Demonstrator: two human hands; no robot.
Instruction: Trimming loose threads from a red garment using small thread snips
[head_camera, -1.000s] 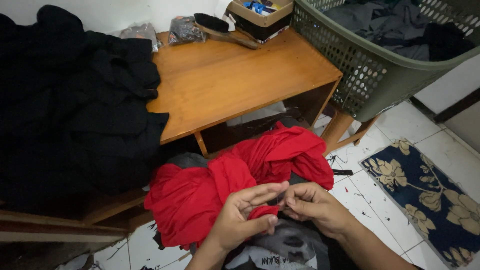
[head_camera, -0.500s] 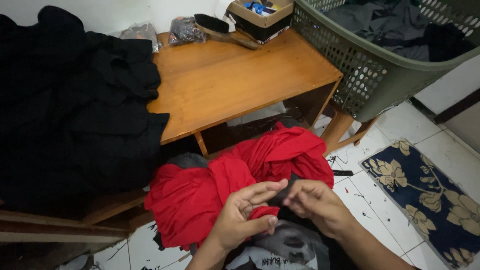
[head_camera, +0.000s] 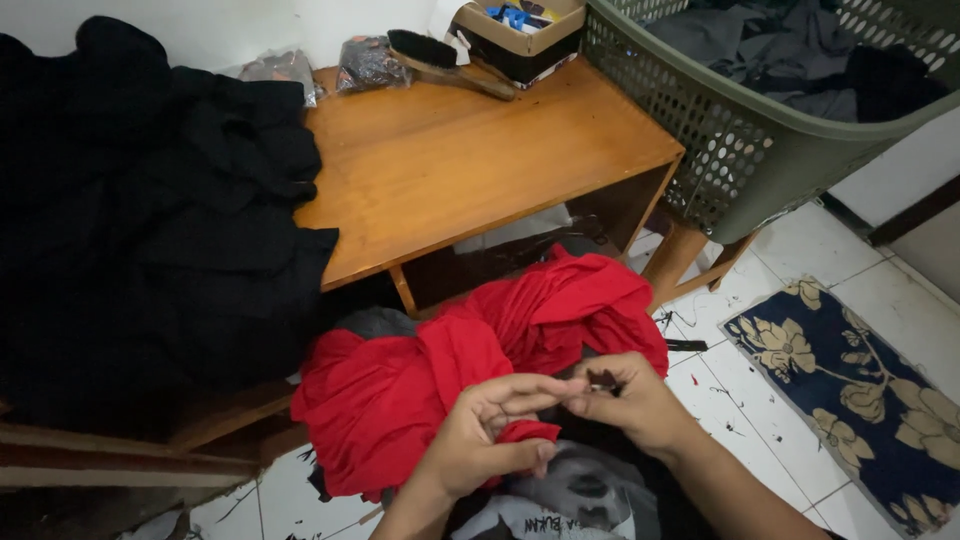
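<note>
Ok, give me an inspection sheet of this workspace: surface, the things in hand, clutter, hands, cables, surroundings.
Surface: low wooden table, middle bare; white tiled floor below.
Things in hand: red garment bunched on the lap; a fold of it pinched in the left hand; a small dark object, too small to identify, pinched in the right hand.
Clutter: black clothes pile over the table's left end; wooden brush, cardboard box and two plastic bags along the far edge.
Hands: both bare, fingertips meeting over the red cloth.
Cables: nothing seen.
Surroundings: green laundry basket holding dark clothes, on the right; dark blue floral mat on the floor.
</note>
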